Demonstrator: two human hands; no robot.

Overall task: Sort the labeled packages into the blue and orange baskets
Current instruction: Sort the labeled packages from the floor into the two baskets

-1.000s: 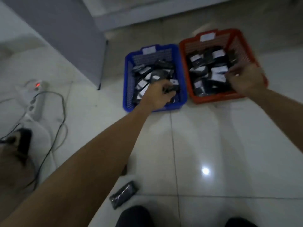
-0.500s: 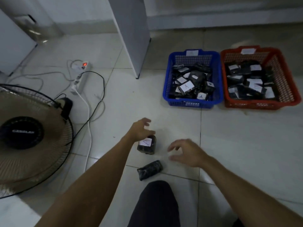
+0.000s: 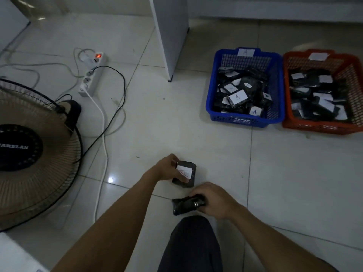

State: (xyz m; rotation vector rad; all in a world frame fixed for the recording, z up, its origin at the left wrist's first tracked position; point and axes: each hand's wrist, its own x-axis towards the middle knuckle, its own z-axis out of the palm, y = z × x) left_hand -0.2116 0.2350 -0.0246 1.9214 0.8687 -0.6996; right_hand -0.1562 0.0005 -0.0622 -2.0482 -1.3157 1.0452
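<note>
Both hands closed in, left hand (image 3: 166,169) pinching labeled package (image 3: 185,174), right hand (image 3: 213,200) gripping unlabeled-side package (image 3: 184,207)

A single wide-angle head-worn view looks forward and steeply down at a glossy white tiled floor (image 3: 196,124). The person's forearms reach in from the near edge. The blue plastic basket (image 3: 212,99) and orange plastic basket (image 3: 286,95) sit far right, the round wire-grilled fan (image 3: 39,146) near left.
</note>
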